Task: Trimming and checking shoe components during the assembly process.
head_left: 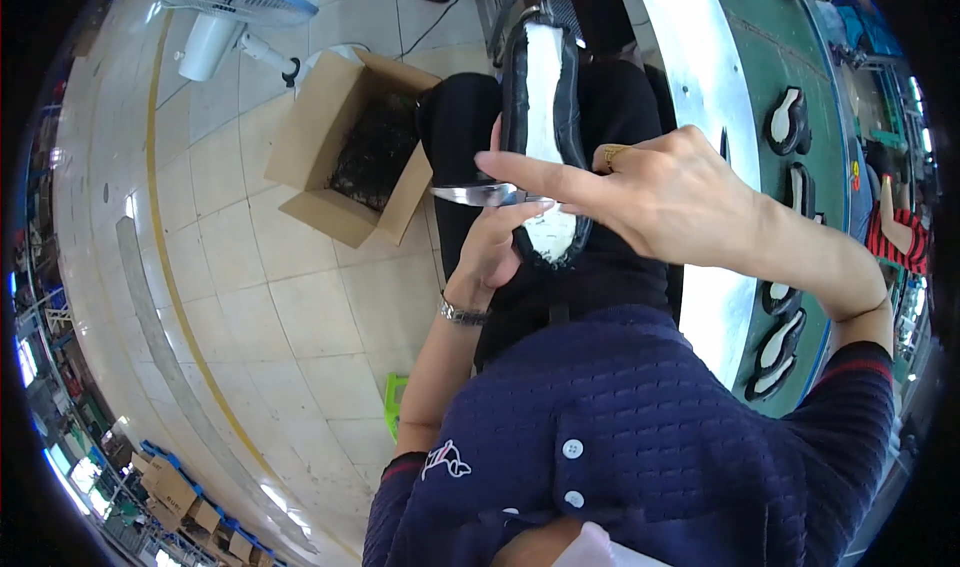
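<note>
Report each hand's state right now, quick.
Left hand: closed, holding the upturned black shoe from its left side.
Right hand: index finger extended above the metal blade, other fingers curled; its grip is hidden, so cannot be told.

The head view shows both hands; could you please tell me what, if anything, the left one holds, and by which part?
The left hand holds the black shoe by its left side, toward its lower end in the picture.
</note>
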Available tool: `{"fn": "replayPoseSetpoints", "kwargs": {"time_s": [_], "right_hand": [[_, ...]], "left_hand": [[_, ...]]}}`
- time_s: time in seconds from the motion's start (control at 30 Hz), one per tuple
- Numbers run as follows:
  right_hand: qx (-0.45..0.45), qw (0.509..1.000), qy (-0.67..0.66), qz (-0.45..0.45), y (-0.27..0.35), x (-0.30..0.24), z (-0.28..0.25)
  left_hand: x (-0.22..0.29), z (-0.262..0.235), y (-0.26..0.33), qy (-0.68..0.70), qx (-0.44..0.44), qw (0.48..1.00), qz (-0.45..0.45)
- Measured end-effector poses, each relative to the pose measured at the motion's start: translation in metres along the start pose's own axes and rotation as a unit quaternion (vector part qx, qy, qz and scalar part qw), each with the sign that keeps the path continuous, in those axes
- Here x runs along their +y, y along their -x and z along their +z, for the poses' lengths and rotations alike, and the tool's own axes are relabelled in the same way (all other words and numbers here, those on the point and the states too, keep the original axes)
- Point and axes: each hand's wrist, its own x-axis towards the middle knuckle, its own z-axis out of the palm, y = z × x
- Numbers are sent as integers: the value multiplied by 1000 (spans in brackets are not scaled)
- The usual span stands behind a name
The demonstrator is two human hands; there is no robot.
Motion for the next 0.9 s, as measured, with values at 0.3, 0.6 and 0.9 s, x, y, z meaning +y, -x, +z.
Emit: {"fn": "replayPoseSetpoints", "kwargs": {"time_s": [0.3,0.6,0.9], "right_hand": [[-29,1000,5,11,5,-13,14],[-64,973,-172,140,23,0,48],[20,1000,-12,1,27,-16,45]], "left_hand": [[-11,-30,8,-45,5,999,15],[-28,9,18,75,-104,991,42],[-36,1,27,-272,41,959,67]]}}
